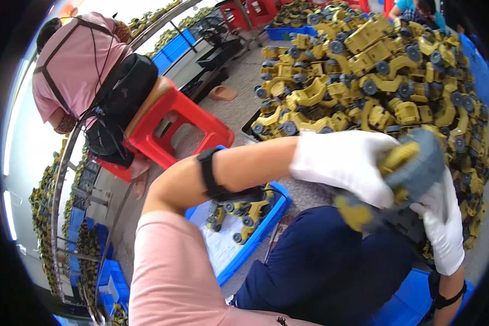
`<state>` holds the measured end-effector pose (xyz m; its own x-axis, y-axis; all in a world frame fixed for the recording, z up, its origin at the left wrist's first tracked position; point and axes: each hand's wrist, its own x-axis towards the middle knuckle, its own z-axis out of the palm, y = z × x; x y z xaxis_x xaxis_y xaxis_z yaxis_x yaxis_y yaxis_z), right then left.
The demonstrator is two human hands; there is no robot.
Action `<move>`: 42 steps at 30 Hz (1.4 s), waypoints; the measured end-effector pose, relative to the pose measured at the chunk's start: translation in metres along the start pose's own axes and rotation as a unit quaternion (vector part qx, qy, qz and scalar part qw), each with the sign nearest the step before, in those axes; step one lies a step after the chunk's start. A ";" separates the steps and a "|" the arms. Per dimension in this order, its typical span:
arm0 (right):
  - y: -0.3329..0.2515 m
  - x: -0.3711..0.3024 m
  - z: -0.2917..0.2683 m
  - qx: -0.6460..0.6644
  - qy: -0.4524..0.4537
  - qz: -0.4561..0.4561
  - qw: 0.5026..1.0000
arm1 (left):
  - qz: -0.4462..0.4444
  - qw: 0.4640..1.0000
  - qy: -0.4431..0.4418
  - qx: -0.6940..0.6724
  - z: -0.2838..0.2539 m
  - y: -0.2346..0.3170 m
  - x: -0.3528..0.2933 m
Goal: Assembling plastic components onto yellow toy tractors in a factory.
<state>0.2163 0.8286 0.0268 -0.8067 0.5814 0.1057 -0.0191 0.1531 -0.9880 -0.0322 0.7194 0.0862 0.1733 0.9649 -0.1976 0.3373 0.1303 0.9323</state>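
The white-gloved left hand (358, 163) and the white-gloved right hand (441, 223) gripped a blurred yellow-and-grey plastic toy (421, 167) between them, fingers curled around it, over the dark blue cloth trousers (326, 261), where a firm, steady hold seemed best to keep it from slipping.

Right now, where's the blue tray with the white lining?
In the head view, the blue tray sits left of and below centre, beside your dark trousers and partly hidden by your left forearm; yellow toy vehicles lie inside.
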 end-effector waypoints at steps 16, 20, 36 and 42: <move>0.009 -0.019 -0.014 -0.110 -0.002 0.206 0.972 | -0.511 0.749 0.400 0.133 0.128 -0.310 -0.343; -0.011 -0.038 -0.018 -0.108 -0.023 0.204 0.973 | -0.487 0.776 0.336 0.220 0.126 -0.333 -0.312; -0.003 -0.129 -0.142 -0.203 0.140 0.147 0.958 | -0.491 0.706 0.259 0.439 0.066 -0.290 -0.239; 0.011 -0.164 -0.150 -0.160 0.233 0.139 0.949 | 0.072 0.834 0.376 0.398 0.019 -0.125 -0.040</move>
<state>0.4374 0.8548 0.0159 -0.4042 0.9137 -0.0432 0.3970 0.1326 -0.9082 -0.0640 0.6603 -0.0285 -0.2627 0.8667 0.4240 0.9221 0.0960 0.3749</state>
